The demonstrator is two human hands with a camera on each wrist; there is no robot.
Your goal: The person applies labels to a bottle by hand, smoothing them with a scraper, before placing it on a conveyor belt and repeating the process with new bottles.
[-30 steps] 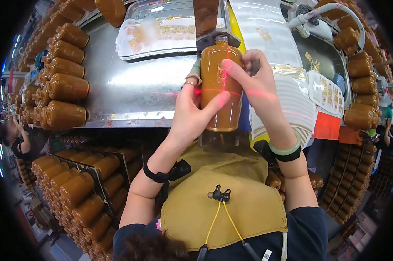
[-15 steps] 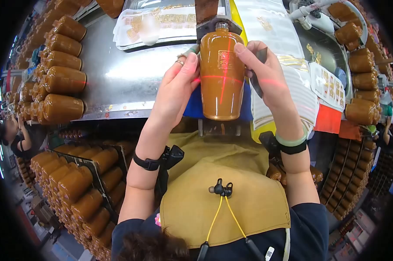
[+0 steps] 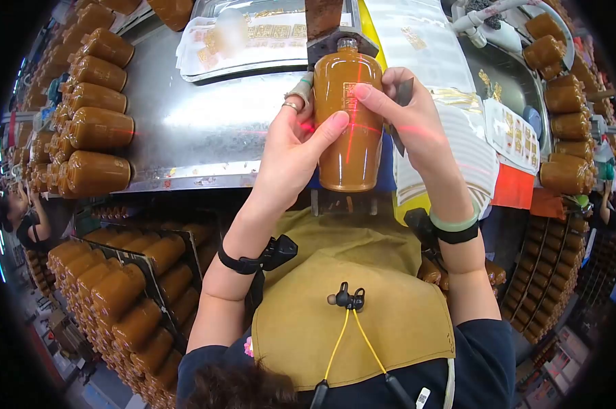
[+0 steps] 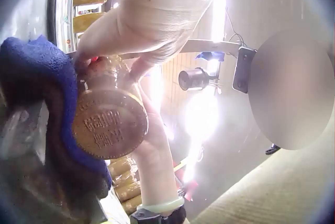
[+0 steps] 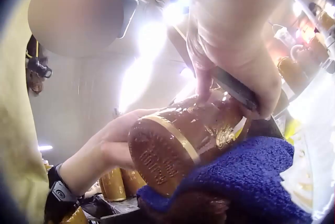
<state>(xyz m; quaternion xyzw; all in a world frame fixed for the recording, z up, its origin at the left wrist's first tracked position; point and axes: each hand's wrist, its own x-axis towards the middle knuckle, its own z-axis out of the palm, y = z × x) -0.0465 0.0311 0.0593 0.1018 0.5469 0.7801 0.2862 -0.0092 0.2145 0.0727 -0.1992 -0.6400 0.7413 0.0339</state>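
A glossy amber-brown bottle (image 3: 352, 153) lies with its neck at a dark metal bracket (image 3: 321, 53) and its embossed base toward the person. Beneath it a blue towel (image 5: 246, 177) shows in the right wrist view. My left hand (image 3: 281, 157) grips the bottle's left side, thumb on top and fingers beside it, some wearing fingertip covers. My right hand (image 3: 417, 126) holds a dark flat blade (image 5: 235, 89) in its fingers. Its thumb presses on the bottle's gold emblem (image 3: 347, 92), partly hiding it. Red laser lines cross the bottle.
Similar bottles (image 3: 100, 129) line the left of the metal tabletop (image 3: 206, 123), with others (image 3: 564, 174) at the right. A tray with gold decal sheets (image 3: 274, 34) stands behind. White sheets (image 3: 451, 153) and a decal card (image 3: 511, 136) lie right. Stacked bottles (image 3: 110, 279) fill the lower left.
Half a second ago my left hand was off the bottle to the left; its thumb is now back on it. My right thumb has moved onto the emblem. The bottle sits higher in view than a second ago.
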